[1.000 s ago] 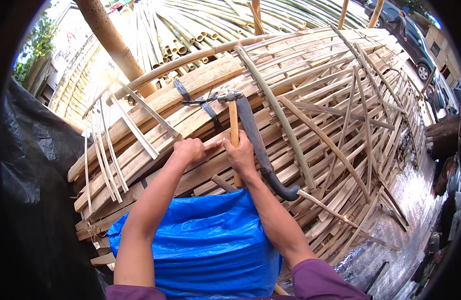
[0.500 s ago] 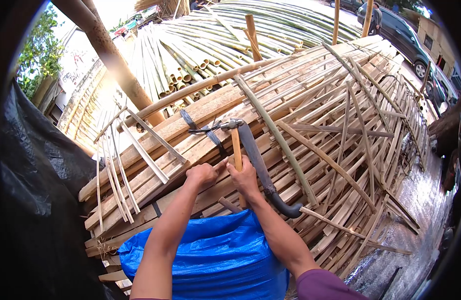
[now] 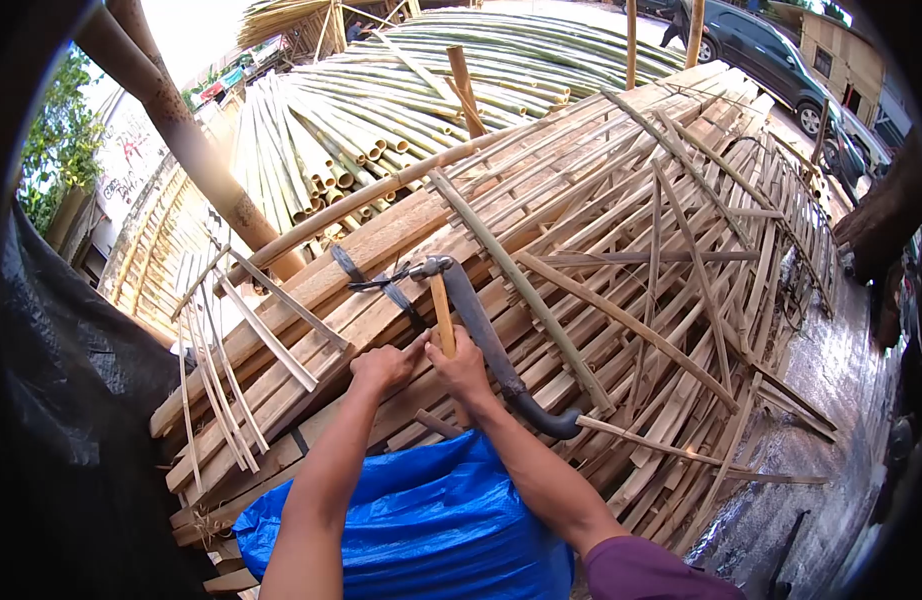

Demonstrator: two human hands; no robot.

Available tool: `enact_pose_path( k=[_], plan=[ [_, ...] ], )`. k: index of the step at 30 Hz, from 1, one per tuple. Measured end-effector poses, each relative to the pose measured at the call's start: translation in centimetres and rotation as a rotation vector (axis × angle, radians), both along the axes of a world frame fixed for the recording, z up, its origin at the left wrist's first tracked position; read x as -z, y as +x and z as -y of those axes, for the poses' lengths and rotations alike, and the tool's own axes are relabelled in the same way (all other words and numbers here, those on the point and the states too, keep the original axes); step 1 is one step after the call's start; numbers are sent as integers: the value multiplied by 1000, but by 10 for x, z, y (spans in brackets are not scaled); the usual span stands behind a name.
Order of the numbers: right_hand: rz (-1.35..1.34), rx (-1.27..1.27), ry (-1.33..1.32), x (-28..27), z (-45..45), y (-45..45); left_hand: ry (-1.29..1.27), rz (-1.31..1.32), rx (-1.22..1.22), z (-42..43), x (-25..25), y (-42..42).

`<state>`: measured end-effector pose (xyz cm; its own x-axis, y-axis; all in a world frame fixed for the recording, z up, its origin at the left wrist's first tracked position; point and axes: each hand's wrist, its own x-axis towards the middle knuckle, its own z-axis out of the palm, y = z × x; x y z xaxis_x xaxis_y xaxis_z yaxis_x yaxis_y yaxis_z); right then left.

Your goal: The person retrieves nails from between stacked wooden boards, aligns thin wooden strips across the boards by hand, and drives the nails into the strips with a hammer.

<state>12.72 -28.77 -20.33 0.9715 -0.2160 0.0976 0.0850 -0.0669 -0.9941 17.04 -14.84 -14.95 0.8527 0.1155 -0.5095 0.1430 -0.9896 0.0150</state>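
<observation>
My right hand (image 3: 462,369) grips a claw hammer (image 3: 441,312) by its wooden handle, with the metal head up and away from me. Close on its left is my left hand (image 3: 385,368). Its fingers are closed, the fingertips reaching toward the right hand; what they hold, if anything, is too small to make out. Both hands are over stacked timber planks (image 3: 326,345). Just right of the hammer lies a long dark curved blade (image 3: 478,325) with a black hooked handle (image 3: 547,414). Black strapping (image 3: 393,288) is knotted round the planks beyond my hands.
A blue tarp (image 3: 411,525) bulges directly below my arms. Split bamboo slats (image 3: 621,290) spread across the right, beside a silvery sheet (image 3: 781,480). Bamboo poles (image 3: 381,110) are piled behind. A slanted post (image 3: 186,150) and black sheeting (image 3: 71,400) stand on the left.
The view has shifted slightly, so the stack and hands sit a little further left and the hands slightly lower. The right hand still grips the hammer; the blade stays put beside it.
</observation>
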Motion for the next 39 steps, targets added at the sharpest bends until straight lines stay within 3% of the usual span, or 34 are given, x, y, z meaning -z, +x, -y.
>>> enact_pose_path(
  k=[20,29,39],
  plan=[
    [5,-1,-22,0,1,0,35,137,-17,7,-5,-13],
    [5,-5,-50,3,1,1,19,-41,50,-2,4,7],
    [2,-33,-34,-3,3,-1,-39,19,-87,4,-2,-5]
  ],
)
